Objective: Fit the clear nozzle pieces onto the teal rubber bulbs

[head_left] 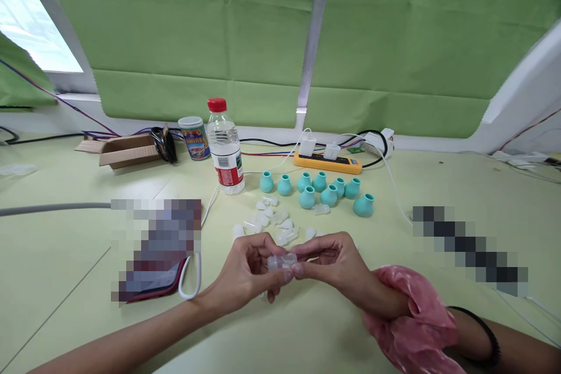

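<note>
Between the fingers of both hands is a small clear plastic piece, held just above the table. My left hand grips it with thumb and fingers from the left. From the right, my right hand pinches its end; a pink scrunchie is around that wrist. Just beyond the hands lie several loose clear and whitish plastic pieces. Behind those stand several small teal rubbery bulbs with round open necks. Fingers partly hide the held piece, so its exact kind cannot be made out.
A water bottle with a red cap stands behind, beside a printed can and an open cardboard box. An orange power strip has chargers plugged in. A phone lies left; white cables cross the table.
</note>
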Demonstrator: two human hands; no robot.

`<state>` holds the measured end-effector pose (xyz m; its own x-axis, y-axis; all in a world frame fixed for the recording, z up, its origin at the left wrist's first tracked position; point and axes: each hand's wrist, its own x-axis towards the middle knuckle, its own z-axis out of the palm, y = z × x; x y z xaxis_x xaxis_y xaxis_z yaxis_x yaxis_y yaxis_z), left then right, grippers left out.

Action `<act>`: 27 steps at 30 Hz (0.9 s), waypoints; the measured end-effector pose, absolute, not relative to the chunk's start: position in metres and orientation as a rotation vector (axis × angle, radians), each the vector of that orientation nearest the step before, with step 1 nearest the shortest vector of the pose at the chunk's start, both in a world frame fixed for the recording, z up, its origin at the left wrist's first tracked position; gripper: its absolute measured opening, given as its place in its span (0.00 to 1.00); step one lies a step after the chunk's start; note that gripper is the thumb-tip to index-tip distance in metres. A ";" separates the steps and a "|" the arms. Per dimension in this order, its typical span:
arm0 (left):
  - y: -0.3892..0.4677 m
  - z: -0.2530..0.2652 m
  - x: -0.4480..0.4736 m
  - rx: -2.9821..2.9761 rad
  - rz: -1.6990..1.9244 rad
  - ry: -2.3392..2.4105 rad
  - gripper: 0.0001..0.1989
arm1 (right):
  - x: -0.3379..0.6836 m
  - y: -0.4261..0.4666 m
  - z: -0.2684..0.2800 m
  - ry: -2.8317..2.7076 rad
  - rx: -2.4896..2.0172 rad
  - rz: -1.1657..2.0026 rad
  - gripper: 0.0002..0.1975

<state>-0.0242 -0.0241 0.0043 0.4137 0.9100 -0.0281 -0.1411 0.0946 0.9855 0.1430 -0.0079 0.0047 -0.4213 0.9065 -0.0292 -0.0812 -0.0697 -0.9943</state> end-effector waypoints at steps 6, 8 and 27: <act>-0.027 -0.002 -0.023 1.184 0.972 0.855 0.14 | 0.150 0.001 0.008 -1.841 -0.867 1.261 0.10; -0.023 -0.005 -0.023 1.131 1.046 0.917 0.14 | 0.154 0.010 0.007 -2.084 -0.796 0.812 0.14; -0.015 -0.009 -0.024 0.922 1.011 0.943 0.16 | 0.167 0.051 -0.001 -2.332 -1.120 -0.306 0.27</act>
<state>-0.0237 -0.0148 -0.0094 0.2453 0.9492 -0.1971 -0.2625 0.2608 0.9290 0.1673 0.0514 -0.0007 -0.5159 0.6555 0.5514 0.7755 0.6309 -0.0245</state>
